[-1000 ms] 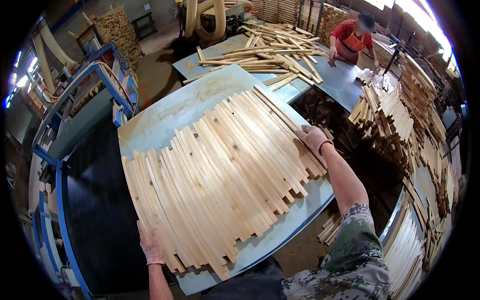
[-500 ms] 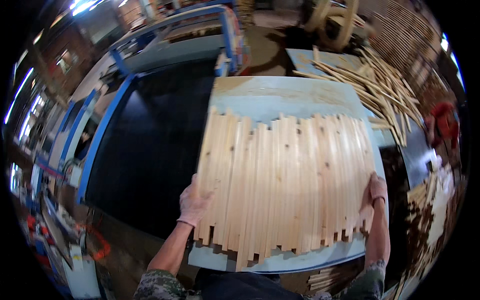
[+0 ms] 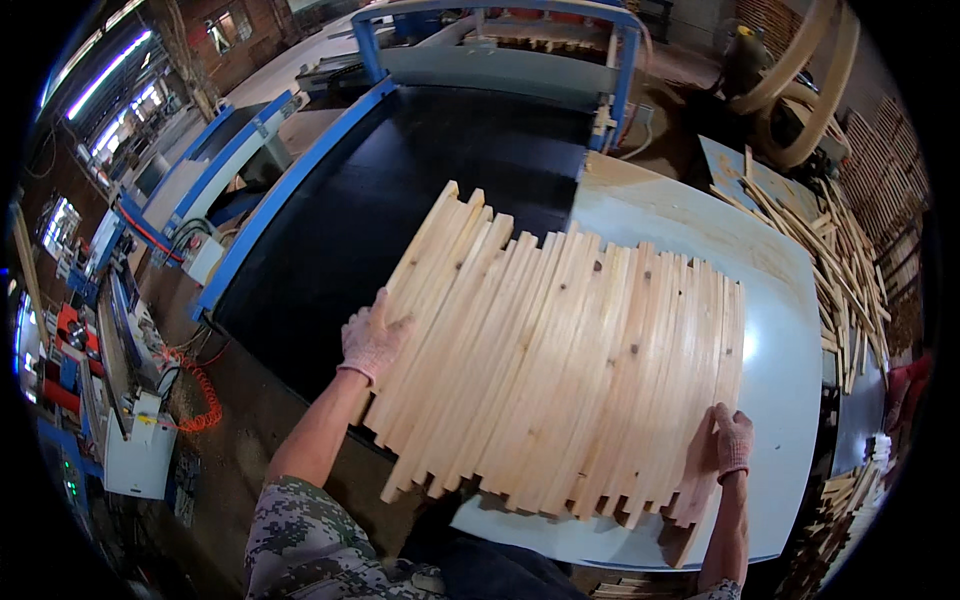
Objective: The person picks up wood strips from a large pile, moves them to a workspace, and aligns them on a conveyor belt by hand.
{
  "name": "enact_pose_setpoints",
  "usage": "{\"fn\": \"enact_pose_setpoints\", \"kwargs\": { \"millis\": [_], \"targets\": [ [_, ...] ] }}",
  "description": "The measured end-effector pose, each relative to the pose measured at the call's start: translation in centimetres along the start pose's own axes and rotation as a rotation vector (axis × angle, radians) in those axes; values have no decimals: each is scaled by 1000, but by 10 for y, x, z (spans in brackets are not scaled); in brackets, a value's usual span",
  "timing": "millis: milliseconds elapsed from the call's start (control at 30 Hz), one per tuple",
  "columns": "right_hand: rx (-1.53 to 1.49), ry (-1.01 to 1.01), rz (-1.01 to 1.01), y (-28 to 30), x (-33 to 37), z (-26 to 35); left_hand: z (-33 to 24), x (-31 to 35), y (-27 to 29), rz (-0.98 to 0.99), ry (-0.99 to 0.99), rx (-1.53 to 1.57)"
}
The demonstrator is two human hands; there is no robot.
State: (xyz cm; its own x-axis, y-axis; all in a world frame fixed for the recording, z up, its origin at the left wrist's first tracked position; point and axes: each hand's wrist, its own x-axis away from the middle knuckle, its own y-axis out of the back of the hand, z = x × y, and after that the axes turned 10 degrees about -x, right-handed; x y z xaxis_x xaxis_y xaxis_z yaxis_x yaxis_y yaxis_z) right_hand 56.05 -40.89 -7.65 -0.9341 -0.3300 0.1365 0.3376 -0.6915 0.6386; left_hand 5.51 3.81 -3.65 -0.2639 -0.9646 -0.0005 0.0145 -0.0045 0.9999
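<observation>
A wide row of pale wooden strips [image 3: 560, 370], packed side by side with uneven ends, lies between my two gloved hands. My left hand [image 3: 374, 338] presses against the row's left edge, thumb on top and the other fingers mostly hidden beyond the edge. At the right edge my right hand [image 3: 733, 438] grips the outer strips with bent fingers. The strips' right part is over a light blue-white table [image 3: 775, 330]. Their left part reaches over the black belt surface [image 3: 330, 240] of a blue-framed machine.
The machine's blue frame [image 3: 290, 190] borders the belt, with a raised bar across its far end. Loose strips [image 3: 830, 260] lie heaped at the far right near thick beige hoses [image 3: 830, 90]. A coiled orange hose [image 3: 205, 395] hangs by equipment on the left.
The row of strips has shifted left, from the pale table partly over the black belt, and now slants. Both hands moved with it. My view has turned too.
</observation>
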Motion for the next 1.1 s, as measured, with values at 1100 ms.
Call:
{"fn": "enact_pose_setpoints", "kwargs": {
  "millis": [1100],
  "targets": [
    [-8,29,283,11,0,-11,-214,62,-17,-372,-244,51]
  ]
}}
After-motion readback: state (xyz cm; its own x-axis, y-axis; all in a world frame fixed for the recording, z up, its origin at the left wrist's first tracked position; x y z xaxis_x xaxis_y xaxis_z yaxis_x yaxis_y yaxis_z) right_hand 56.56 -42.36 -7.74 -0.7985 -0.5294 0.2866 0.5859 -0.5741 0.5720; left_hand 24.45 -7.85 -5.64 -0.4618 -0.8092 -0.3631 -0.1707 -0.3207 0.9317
